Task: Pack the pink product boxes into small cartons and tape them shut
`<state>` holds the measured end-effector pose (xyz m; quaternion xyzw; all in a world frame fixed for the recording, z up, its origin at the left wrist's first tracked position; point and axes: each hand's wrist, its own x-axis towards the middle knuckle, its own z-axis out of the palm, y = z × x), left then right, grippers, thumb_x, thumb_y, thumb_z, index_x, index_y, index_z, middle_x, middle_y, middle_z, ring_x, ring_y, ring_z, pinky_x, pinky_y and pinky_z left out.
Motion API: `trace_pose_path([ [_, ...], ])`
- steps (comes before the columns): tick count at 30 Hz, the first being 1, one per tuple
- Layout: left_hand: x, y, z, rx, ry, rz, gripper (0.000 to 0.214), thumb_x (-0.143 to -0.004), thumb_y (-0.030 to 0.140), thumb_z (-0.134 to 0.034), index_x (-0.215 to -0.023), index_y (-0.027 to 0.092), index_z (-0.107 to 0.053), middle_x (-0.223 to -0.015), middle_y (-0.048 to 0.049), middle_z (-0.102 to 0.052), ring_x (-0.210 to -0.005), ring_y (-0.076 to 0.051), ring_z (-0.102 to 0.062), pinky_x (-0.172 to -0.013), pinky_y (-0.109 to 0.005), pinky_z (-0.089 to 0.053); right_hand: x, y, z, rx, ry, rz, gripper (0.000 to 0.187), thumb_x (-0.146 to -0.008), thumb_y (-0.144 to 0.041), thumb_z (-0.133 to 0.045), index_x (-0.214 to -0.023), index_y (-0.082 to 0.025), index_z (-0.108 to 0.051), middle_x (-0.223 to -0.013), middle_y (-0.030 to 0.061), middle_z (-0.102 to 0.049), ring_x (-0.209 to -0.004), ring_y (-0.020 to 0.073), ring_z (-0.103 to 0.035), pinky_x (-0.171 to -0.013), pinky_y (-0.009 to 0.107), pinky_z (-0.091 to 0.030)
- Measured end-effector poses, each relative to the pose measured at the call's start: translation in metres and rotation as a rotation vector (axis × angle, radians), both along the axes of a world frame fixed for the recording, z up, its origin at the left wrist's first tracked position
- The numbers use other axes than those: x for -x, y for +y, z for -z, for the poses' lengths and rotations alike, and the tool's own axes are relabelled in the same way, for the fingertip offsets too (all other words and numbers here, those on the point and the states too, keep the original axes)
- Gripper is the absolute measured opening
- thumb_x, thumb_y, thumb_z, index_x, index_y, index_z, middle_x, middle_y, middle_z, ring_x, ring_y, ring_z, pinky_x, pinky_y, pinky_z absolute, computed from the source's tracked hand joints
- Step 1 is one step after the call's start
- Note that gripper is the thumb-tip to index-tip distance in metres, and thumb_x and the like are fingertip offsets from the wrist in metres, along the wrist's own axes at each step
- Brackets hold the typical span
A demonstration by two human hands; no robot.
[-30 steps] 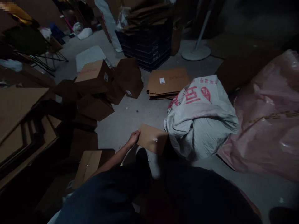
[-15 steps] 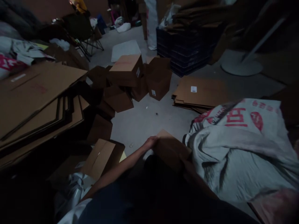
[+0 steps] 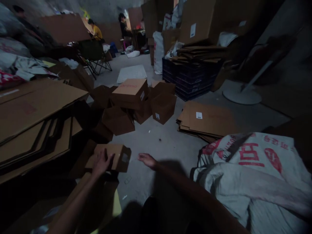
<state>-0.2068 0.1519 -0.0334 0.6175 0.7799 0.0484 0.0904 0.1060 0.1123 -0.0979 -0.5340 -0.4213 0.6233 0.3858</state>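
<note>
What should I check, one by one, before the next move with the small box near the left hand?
1. Left hand on the small box: ok, the palm lies flat on its top.
2. Firm grasp of the box: cannot tell, the fingers rest on top and do not wrap it.
3. Right hand free: ok, it is open and holds nothing, just above the floor.
4. Box closed: ok, the top looks shut.
5. Floor between the hands: ok, only small bits lie there.
6. Room on the right: not ok, the white sack lies close.

Matt brown cardboard box [image 3: 110,158]
</note>
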Motion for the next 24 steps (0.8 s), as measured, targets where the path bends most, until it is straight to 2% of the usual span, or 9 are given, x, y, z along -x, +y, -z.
trace_pose_path([
  [3, -0.015, -0.007, 0.019, 0.032, 0.084, 0.024, 0.105, -0.094, 0.078, -0.047, -0.174, 0.016, -0.022, -0.181, -0.0244, -0.004, -0.166, -0.051, -0.004, -0.125, -0.078, -0.017, -0.068, 0.008, 0.001, -0.017, -0.232, 0.122, 0.044, -0.084, -0.054, -0.072, -0.11, -0.019, -0.079, -0.117, 0.0101, -0.081, -0.118, 0.0284, -0.071, -0.112, 0.045, -0.052],
  [6, -0.032, -0.017, 0.031, -0.071, 0.198, 0.009, 0.094, -0.099, 0.069, -0.05, -0.174, 0.018, -0.024, -0.181, -0.0248, -0.008, -0.166, -0.052, -0.01, -0.125, -0.078, -0.019, -0.148, 0.011, -0.005, -0.034, -0.493, 0.228, 0.046, -0.09, -0.043, -0.059, -0.118, -0.013, -0.078, -0.126, 0.0181, -0.078, -0.122, 0.0328, -0.07, -0.114, 0.049, -0.051],
  [9, -0.037, -0.022, 0.034, -0.128, 0.264, 0.003, 0.068, -0.108, 0.056, -0.042, -0.171, 0.032, -0.034, -0.181, -0.0198, -0.018, -0.164, -0.053, -0.017, -0.12, -0.08, -0.025, -0.2, 0.046, -0.025, -0.11, -0.671, 0.212, 0.045, -0.089, -0.033, -0.059, -0.125, -0.012, -0.076, -0.13, 0.0198, -0.076, -0.12, 0.0338, -0.071, -0.115, 0.049, -0.05],
  [11, -0.036, -0.022, 0.034, -0.129, 0.267, 0.026, 0.064, -0.108, 0.055, -0.042, -0.169, 0.039, -0.036, -0.181, -0.0171, -0.019, -0.162, -0.055, -0.018, -0.117, -0.083, -0.028, -0.211, 0.089, -0.048, -0.211, -0.774, 0.177, 0.053, -0.089, -0.029, -0.062, -0.139, -0.011, -0.069, -0.145, 0.0197, -0.069, -0.129, 0.0329, -0.068, -0.122, 0.047, -0.044],
  [15, -0.031, -0.018, 0.039, -0.15, 0.267, 0.033, 0.064, -0.108, 0.054, -0.044, -0.169, 0.038, -0.037, -0.181, -0.0166, -0.02, -0.163, -0.054, -0.017, -0.116, -0.085, -0.028, -0.199, 0.19, -0.098, -0.47, -1.109, 0.037, 0.085, -0.094, -0.026, -0.063, -0.17, -0.009, -0.029, -0.178, 0.0217, -0.025, -0.153, 0.0315, -0.048, -0.126, 0.041, -0.042],
  [17, -0.031, -0.019, 0.039, -0.148, 0.269, 0.025, 0.068, -0.107, 0.051, -0.045, -0.171, 0.029, -0.035, -0.181, -0.0184, -0.02, -0.164, -0.052, -0.015, -0.117, -0.085, -0.028, -0.192, 0.224, -0.117, -0.443, -1.272, -0.008, 0.088, -0.095, -0.025, -0.064, -0.171, -0.007, -0.024, -0.176, 0.0275, -0.027, -0.149, 0.0321, -0.053, -0.118, 0.04, -0.048],
  [20, -0.035, -0.026, 0.036, -0.119, 0.231, 0.036, 0.077, -0.104, 0.045, -0.048, -0.171, 0.013, -0.031, -0.18, -0.0218, -0.016, -0.165, -0.048, -0.015, -0.12, -0.084, -0.025, -0.19, 0.24, -0.134, -0.418, -1.383, -0.045, 0.05, -0.102, -0.013, -0.047, -0.149, 0.001, -0.055, -0.142, 0.032, -0.062, -0.129, 0.0298, -0.066, -0.106, 0.041, -0.051],
  [22, -0.038, -0.029, 0.035, -0.108, 0.158, 0.05, 0.077, -0.102, 0.043, -0.053, -0.171, 0.016, -0.033, -0.18, -0.0179, -0.019, -0.166, -0.046, -0.017, -0.124, -0.082, -0.024, -0.189, 0.231, -0.135, -0.464, -1.388, -0.086, 0.041, -0.105, -0.013, -0.037, -0.124, 0.0, -0.07, -0.123, 0.0285, -0.07, -0.116, 0.0268, -0.07, -0.1, 0.042, -0.05],
  [24, -0.039, -0.028, 0.034, -0.093, 0.061, 0.132, 0.069, -0.103, 0.031, -0.051, -0.17, 0.021, -0.038, -0.178, -0.0121, -0.029, -0.167, -0.04, -0.021, -0.13, -0.074, -0.022, -0.186, 0.202, -0.128, -0.518, -1.422, -0.109, 0.028, -0.102, -0.018, -0.049, -0.101, -0.006, -0.074, -0.108, 0.0261, -0.072, -0.099, 0.0294, -0.071, -0.089, 0.044, -0.051],
])
